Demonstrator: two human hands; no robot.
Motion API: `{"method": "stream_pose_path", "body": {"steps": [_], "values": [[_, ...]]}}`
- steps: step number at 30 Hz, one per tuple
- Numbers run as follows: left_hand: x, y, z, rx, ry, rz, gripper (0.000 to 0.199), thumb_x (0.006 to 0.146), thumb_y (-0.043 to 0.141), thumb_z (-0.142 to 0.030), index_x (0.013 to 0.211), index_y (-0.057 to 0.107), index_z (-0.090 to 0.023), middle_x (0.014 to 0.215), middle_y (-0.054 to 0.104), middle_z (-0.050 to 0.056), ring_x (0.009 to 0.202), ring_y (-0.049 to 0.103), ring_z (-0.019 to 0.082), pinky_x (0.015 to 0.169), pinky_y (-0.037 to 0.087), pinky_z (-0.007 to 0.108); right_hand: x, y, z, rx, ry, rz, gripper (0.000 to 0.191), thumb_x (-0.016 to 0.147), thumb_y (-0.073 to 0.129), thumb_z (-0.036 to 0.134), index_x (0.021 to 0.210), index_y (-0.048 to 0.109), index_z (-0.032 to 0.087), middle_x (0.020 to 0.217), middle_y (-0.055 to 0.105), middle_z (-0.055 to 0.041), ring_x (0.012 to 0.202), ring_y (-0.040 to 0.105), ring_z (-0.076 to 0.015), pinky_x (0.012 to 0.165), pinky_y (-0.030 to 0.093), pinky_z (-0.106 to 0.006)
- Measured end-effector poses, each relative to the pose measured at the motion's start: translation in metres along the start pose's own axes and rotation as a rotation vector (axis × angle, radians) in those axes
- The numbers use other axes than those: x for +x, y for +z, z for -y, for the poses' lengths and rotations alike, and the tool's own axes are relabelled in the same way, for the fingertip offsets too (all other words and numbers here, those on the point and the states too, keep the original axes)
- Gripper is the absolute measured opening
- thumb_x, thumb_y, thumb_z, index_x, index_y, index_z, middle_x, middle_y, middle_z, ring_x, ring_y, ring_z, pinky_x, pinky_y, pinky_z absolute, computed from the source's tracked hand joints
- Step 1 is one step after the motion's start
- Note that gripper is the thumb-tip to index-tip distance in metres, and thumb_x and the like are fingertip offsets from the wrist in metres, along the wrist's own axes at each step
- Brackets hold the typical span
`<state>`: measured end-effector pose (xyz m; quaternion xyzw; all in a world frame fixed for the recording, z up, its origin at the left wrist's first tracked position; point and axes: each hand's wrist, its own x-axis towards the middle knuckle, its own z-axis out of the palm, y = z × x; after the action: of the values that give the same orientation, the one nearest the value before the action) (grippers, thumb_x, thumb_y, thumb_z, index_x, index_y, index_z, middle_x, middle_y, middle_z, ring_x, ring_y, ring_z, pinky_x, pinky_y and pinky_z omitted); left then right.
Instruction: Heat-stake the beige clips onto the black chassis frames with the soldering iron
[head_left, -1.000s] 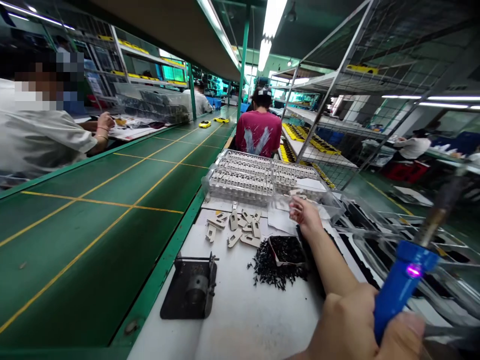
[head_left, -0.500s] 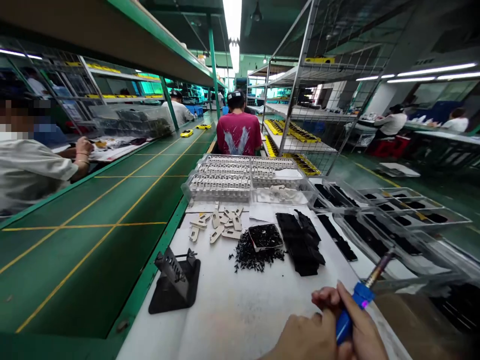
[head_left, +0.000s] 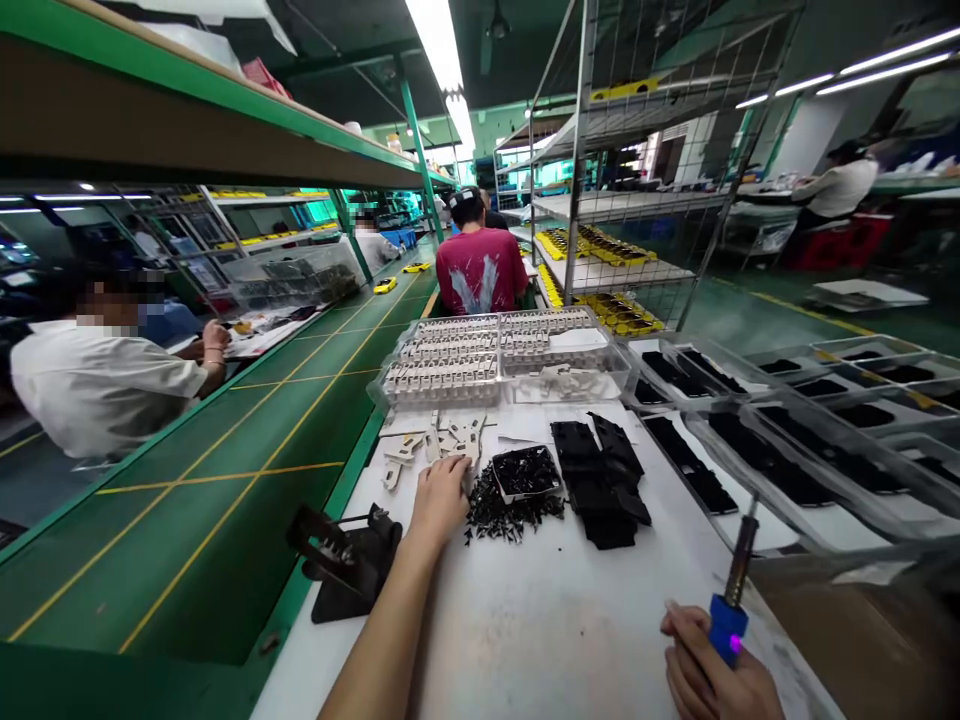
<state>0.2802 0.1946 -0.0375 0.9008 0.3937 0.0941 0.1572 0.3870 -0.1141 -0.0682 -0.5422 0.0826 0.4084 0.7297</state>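
Observation:
My left hand (head_left: 441, 502) rests over a loose group of beige flat plastic pieces (head_left: 429, 447) on the white bench top (head_left: 525, 640), hiding some of them. Whether it grips one is hidden. To its right lie small black parts (head_left: 510, 512) around a small white-edged box (head_left: 526, 473), and beyond those sit stacked black flat pieces (head_left: 600, 482). My right hand (head_left: 709, 660) is low at the bench's near right, closed around a blue-handled soldering iron (head_left: 729, 617) with its metal shaft pointing up.
A black iron stand (head_left: 349, 562) sits at the bench's edge beside a green conveyor belt (head_left: 247, 490). Clear trays of beige parts (head_left: 495, 358) stand ahead, and clear trays of black parts (head_left: 780, 430) stand right. Co-workers (head_left: 97, 385) (head_left: 480, 270) sit nearby.
My left hand has come into view and reached over the beige pieces. My right hand and the soldering iron have dropped lower and shifted toward the bench's near edge.

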Motion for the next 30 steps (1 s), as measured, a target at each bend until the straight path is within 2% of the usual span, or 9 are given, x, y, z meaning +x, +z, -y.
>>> {"method": "stream_pose_path", "body": {"steps": [4, 7, 10, 13, 16, 19, 22, 26, 30], "values": [[-0.017, 0.005, -0.025, 0.017, 0.026, -0.086, 0.039, 0.092, 0.035, -0.021, 0.126, 0.054, -0.017, 0.132, 0.052, 0.011, 0.126, 0.044, 0.024, 0.11, 0.036, 0.053, 0.015, 0.006, 0.012, -0.267, -0.164, -0.067, 0.066, 0.066, 0.07, 0.063, 0.104, 0.059, 0.01, 0.032, 0.031, 0.0088, 0.029, 0.026, -0.0041, 0.034, 0.024, -0.016], [-0.034, 0.017, -0.066, -0.03, 0.187, -0.056, 0.04, 0.094, 0.029, -0.028, 0.126, 0.053, -0.025, 0.127, 0.056, 0.005, 0.116, 0.051, 0.016, 0.103, 0.046, 0.037, 0.039, 0.014, 0.028, -0.412, -0.265, -0.131, 0.07, 0.064, 0.075, 0.054, 0.119, 0.061, 0.012, 0.035, 0.036, 0.0082, 0.031, 0.029, -0.0041, 0.035, 0.021, -0.016], [-0.04, 0.036, -0.106, -0.039, 0.42, -0.003, 0.037, 0.091, 0.042, -0.03, 0.126, 0.052, -0.033, 0.13, 0.055, 0.0, 0.119, 0.049, 0.016, 0.104, 0.046, 0.038, 0.062, 0.02, 0.039, -0.35, -0.319, -0.132, 0.068, 0.064, 0.075, 0.047, 0.122, 0.062, 0.012, 0.034, 0.034, 0.0087, 0.029, 0.029, -0.0051, 0.032, 0.021, -0.017], [-0.032, 0.053, -0.127, -0.03, 0.558, 0.006, 0.048, 0.081, 0.06, -0.028, 0.128, 0.052, -0.027, 0.126, 0.058, 0.006, 0.117, 0.051, 0.023, 0.101, 0.047, 0.046, 0.074, 0.018, 0.042, -0.263, -0.355, -0.105, 0.071, 0.067, 0.072, 0.052, 0.123, 0.06, 0.009, 0.032, 0.03, 0.0099, 0.028, 0.024, -0.0048, 0.03, 0.02, -0.017], [-0.021, 0.061, -0.128, -0.039, 0.607, -0.033, 0.032, 0.082, 0.058, -0.021, 0.114, 0.062, -0.021, 0.108, 0.065, 0.007, 0.104, 0.057, 0.022, 0.093, 0.051, 0.046, 0.077, 0.01, 0.04, -0.174, -0.372, -0.106, 0.075, 0.066, 0.073, 0.054, 0.123, 0.058, 0.007, 0.033, 0.027, 0.0119, 0.029, 0.022, -0.0035, 0.03, 0.019, -0.015], [-0.019, 0.059, -0.122, -0.096, 0.595, -0.155, 0.029, 0.089, 0.047, -0.02, 0.113, 0.062, -0.02, 0.112, 0.065, 0.006, 0.107, 0.057, 0.019, 0.093, 0.052, 0.042, 0.075, 0.002, 0.04, -0.088, -0.399, -0.124, 0.075, 0.066, 0.073, 0.054, 0.126, 0.056, 0.01, 0.038, 0.024, 0.0135, 0.029, 0.021, -0.0024, 0.029, 0.019, -0.014], [-0.021, 0.053, -0.117, -0.186, 0.56, -0.312, 0.036, 0.092, 0.038, -0.018, 0.12, 0.06, -0.018, 0.118, 0.065, 0.007, 0.113, 0.056, 0.016, 0.101, 0.051, 0.037, 0.071, 0.0, 0.042, -0.022, -0.436, -0.13, 0.072, 0.066, 0.073, 0.052, 0.125, 0.056, 0.015, 0.049, 0.038, 0.011, 0.03, 0.024, -0.0006, 0.028, 0.021, -0.015], [-0.02, 0.042, -0.105, -0.298, 0.544, -0.459, 0.034, 0.092, 0.039, -0.019, 0.116, 0.064, -0.018, 0.114, 0.067, 0.005, 0.111, 0.058, 0.012, 0.103, 0.051, 0.029, 0.062, 0.008, 0.042, -0.002, -0.464, -0.11, 0.065, 0.066, 0.074, 0.051, 0.117, 0.06, 0.015, 0.068, 0.052, 0.0065, 0.03, 0.028, 0.0014, 0.028, 0.022, -0.016], [-0.003, 0.026, -0.096, -0.399, 0.462, -0.58, 0.034, 0.094, 0.039, -0.023, 0.117, 0.063, -0.015, 0.115, 0.066, 0.008, 0.111, 0.06, 0.012, 0.105, 0.051, 0.032, 0.053, 0.026, 0.038, -0.019, -0.492, -0.106, 0.063, 0.067, 0.074, 0.052, 0.116, 0.061, 0.015, 0.084, 0.064, -0.0002, 0.03, 0.029, 0.002, 0.028, 0.023, -0.017]]}}
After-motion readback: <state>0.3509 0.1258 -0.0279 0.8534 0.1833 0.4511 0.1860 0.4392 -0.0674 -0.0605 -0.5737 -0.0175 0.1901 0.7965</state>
